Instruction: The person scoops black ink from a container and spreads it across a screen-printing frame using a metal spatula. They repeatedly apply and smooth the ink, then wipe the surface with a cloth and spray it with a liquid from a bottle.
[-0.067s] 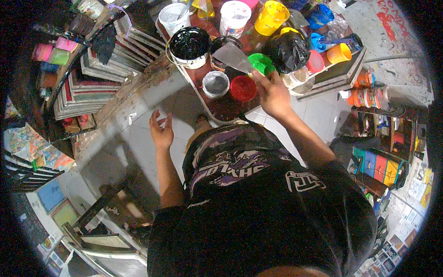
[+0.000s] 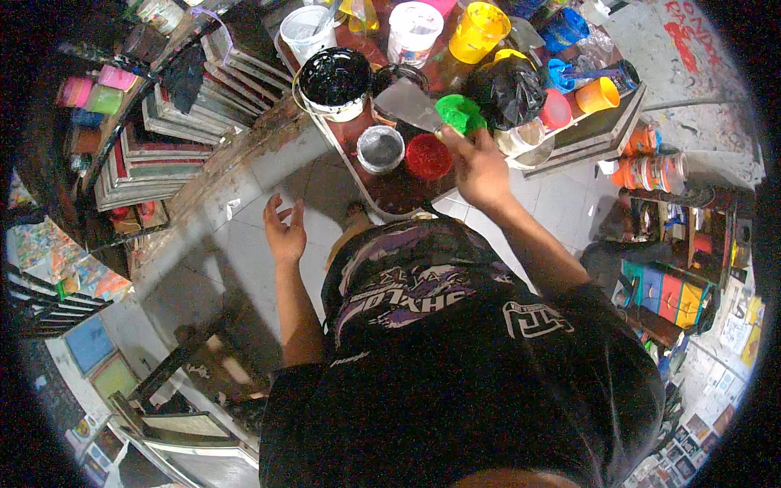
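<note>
My right hand (image 2: 484, 169) is closed round the handle of a scraper (image 2: 411, 106). Its wide grey blade points left, above the table's paint containers. Under and beside the blade are a green paint cup (image 2: 460, 114), a red paint cup (image 2: 428, 156) and a small tub of grey paint (image 2: 381, 150). Left of the blade tip stands a white bucket coated with black paint (image 2: 334, 81); a dark round container (image 2: 400, 77) lies partly behind the blade. My left hand (image 2: 286, 232) hangs over the floor with its fingers apart, holding nothing.
White buckets (image 2: 415, 34), a yellow bucket (image 2: 480, 32) and a black plastic bag (image 2: 512, 91) crowd the far side of the table (image 2: 382, 195). Stacked framed screens (image 2: 163, 163) line the left. Orange-and-white containers (image 2: 647, 172) stand at the right.
My right hand has shifted very slightly toward me, and the scraper's blade has turned a little with it. My left hand stays where it was.
</note>
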### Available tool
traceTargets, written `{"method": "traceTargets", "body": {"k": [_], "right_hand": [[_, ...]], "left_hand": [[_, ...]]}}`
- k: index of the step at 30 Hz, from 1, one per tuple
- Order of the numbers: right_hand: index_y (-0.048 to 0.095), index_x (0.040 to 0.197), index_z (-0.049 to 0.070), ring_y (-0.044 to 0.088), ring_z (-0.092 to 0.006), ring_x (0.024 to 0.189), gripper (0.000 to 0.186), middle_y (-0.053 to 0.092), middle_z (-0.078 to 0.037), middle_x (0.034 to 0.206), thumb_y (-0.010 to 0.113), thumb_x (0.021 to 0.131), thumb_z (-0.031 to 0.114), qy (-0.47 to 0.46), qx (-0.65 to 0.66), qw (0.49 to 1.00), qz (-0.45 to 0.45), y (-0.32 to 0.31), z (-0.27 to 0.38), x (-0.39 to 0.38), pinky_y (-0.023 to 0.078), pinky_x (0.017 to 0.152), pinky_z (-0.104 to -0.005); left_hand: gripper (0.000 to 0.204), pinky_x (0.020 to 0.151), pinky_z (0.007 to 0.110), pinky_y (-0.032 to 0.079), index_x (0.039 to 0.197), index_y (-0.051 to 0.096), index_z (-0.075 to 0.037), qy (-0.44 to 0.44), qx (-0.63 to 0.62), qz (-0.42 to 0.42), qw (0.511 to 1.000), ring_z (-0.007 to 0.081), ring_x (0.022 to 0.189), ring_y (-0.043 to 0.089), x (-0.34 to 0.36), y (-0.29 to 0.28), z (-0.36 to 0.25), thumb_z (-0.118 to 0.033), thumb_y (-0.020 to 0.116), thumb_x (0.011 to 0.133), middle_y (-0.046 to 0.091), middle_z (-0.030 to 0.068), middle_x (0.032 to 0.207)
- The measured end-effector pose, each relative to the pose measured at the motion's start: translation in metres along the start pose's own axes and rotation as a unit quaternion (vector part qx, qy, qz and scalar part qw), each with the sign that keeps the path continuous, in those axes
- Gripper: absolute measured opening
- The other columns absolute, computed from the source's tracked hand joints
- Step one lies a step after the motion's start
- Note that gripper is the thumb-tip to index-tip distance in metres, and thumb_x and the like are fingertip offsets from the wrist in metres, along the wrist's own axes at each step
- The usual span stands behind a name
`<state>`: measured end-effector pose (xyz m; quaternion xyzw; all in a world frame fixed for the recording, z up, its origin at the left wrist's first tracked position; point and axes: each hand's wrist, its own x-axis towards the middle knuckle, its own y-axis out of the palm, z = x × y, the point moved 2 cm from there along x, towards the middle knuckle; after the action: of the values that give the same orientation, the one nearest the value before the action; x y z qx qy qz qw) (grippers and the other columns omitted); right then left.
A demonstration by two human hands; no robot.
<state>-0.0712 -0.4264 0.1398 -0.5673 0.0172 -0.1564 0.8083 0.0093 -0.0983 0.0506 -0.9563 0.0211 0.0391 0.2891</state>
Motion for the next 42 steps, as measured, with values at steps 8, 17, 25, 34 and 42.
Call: {"method": "traceTargets", "body": {"k": [8,17,25,34,42], "right_hand": [[0.055,0.113,0.024,0.053,-0.0299,0.085,0.038,0.049,-0.012,0.092,0.057,0.077,0.011,-0.071,-0.044,0.994,0.063,0.001,0.022,-0.015,0.046,0.068,-0.0383],[0.040,0.130,0.012,0.054,-0.0117,0.079,0.046,0.057,-0.005,0.099,0.052,0.087,0.022,0.228,0.710,0.599,0.293,-0.024,-0.014,0.000,0.045,0.062,-0.0233],[0.055,0.115,0.016,0.054,-0.0246,0.091,0.038,0.053,-0.011,0.106,0.059,0.077,0.012,0.109,0.259,0.959,0.034,-0.020,-0.059,0.007,0.046,0.073,-0.0347],[0.061,0.107,0.022,0.051,-0.0291,0.078,0.031,0.047,-0.012,0.088,0.059,0.076,0.015,0.101,-0.133,0.985,-0.051,-0.032,-0.038,0.008,0.044,0.063,-0.0378],[0.055,0.112,0.024,0.053,-0.0306,0.082,0.042,0.047,-0.013,0.092,0.062,0.071,0.019,0.039,-0.087,0.995,-0.021,-0.033,-0.039,0.006,0.048,0.060,-0.0401]], "left_hand": [[0.049,0.069,0.033,0.044,0.118,0.042,-0.003,0.044,0.030,-0.004,0.999,0.0207,0.085,0.056,0.008,0.005,0.001,-0.018,0.065,0.077,0.048,0.0139,0.109],[0.048,0.073,0.032,0.045,0.117,0.043,-0.001,0.054,0.009,-0.008,0.998,0.0212,0.084,0.055,0.009,0.008,-0.004,-0.018,0.065,0.078,0.047,0.0151,0.108],[0.052,0.070,0.032,0.044,0.120,0.042,-0.002,-0.002,-0.019,0.008,1.000,0.0207,0.085,0.056,0.009,0.010,-0.005,-0.020,0.065,0.078,0.047,0.0139,0.109],[0.052,0.068,0.032,0.044,0.119,0.043,-0.002,0.027,-0.002,0.005,1.000,0.0207,0.085,0.056,0.010,0.013,-0.002,-0.022,0.066,0.076,0.047,0.0130,0.110],[0.050,0.072,0.031,0.045,0.118,0.043,0.000,0.006,-0.005,0.003,1.000,0.0209,0.084,0.055,0.007,0.015,-0.015,-0.018,0.066,0.077,0.047,0.0154,0.110]]}}
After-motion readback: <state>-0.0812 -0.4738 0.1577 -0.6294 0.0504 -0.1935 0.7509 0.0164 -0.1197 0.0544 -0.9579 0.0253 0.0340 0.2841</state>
